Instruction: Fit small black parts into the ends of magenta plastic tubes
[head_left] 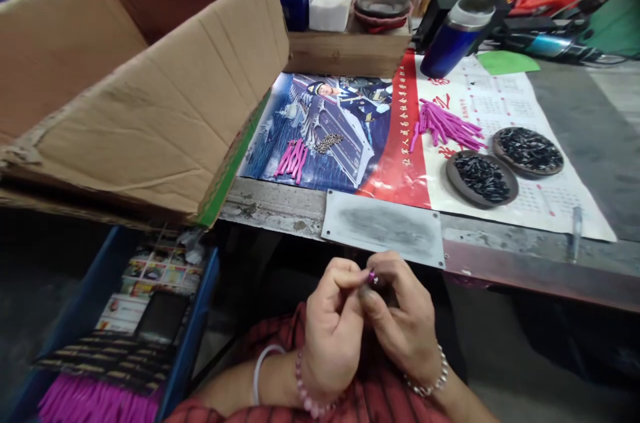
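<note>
My left hand (333, 329) and my right hand (404, 319) meet above my lap, just in front of the table edge. Both are closed in a pinch at the fingertips. Between them shows the end of a small purple piece (371, 277) with a shiny bit on it; the rest is hidden by the fingers. Beyond the hands, a grey metal plate (384, 226) is fixed at the table's edge. On the poster lie a few pink strips (292, 161) beside a cluster of small dark-and-light parts (329, 143). A bigger pile of pink strips (447, 124) lies farther right.
Two round dishes, a nearer one (451, 177) and a farther one (554, 168), hold small black parts. A large open cardboard box (165, 96) overhangs the left side. Below it, a blue crate (200, 316) contains pink strips. A blue tumbler (453, 39) stands at the back.
</note>
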